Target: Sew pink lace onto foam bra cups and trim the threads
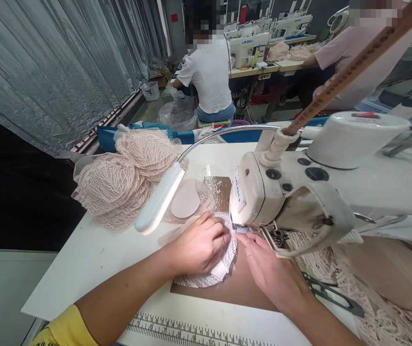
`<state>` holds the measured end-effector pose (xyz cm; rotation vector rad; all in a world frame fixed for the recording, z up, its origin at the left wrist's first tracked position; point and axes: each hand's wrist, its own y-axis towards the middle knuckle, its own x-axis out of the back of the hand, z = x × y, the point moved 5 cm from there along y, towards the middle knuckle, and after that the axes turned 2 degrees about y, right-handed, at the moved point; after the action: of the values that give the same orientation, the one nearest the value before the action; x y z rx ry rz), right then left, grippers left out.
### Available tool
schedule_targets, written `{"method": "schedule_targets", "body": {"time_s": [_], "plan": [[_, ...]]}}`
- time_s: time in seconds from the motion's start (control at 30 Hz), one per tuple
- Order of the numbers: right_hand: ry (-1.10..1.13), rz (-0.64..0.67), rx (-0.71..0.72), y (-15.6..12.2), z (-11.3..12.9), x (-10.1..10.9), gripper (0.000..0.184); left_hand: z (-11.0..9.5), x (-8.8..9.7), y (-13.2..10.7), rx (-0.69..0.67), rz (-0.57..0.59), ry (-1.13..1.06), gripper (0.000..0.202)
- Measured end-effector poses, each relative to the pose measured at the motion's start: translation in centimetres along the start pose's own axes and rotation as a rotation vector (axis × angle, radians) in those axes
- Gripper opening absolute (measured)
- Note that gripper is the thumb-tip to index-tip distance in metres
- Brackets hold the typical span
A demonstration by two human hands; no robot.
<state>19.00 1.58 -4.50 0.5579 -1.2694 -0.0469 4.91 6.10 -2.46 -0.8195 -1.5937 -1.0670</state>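
A round beige lace piece (228,262) with a white lining lies under the head of the white sewing machine (251,192), its edge at the presser foot (241,229). My left hand (200,242) rests on it with fingers curled and pressed together, gripping the lace. On the other side, my right hand (268,262) lies low beside the presser foot, fingers stretched out and their tips touching the lace edge. Just behind my left hand is a smooth beige teardrop pad (185,199) lying on another lace piece.
Stacked lace pieces (108,185) sit at the table's left. A lit lamp (160,198) on a bent neck hangs over the table. Dark thread snips (333,293) and piled beige fabric (389,274) lie right. A printed ruler (191,331) runs along the front. Two people sit beyond.
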Motion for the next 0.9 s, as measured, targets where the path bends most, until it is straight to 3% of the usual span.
{"method": "schedule_targets", "body": {"time_s": [0.27, 0.57, 0.9], "plan": [[0.008, -0.035, 0.038, -0.04, -0.15, 0.16, 0.034, -0.32, -0.3, -0.2, -0.025, 0.048, -0.031, 0.037], [0.072, 0.098, -0.017, -0.23, -0.04, -0.22, 0.04, -0.57, -0.24, -0.12, -0.045, 0.037, -0.079, 0.035], [-0.136, 0.012, 0.039, -0.25, 0.19, -0.54, 0.04, -0.47, -0.39, -0.03, -0.021, 0.024, -0.025, 0.038]]}}
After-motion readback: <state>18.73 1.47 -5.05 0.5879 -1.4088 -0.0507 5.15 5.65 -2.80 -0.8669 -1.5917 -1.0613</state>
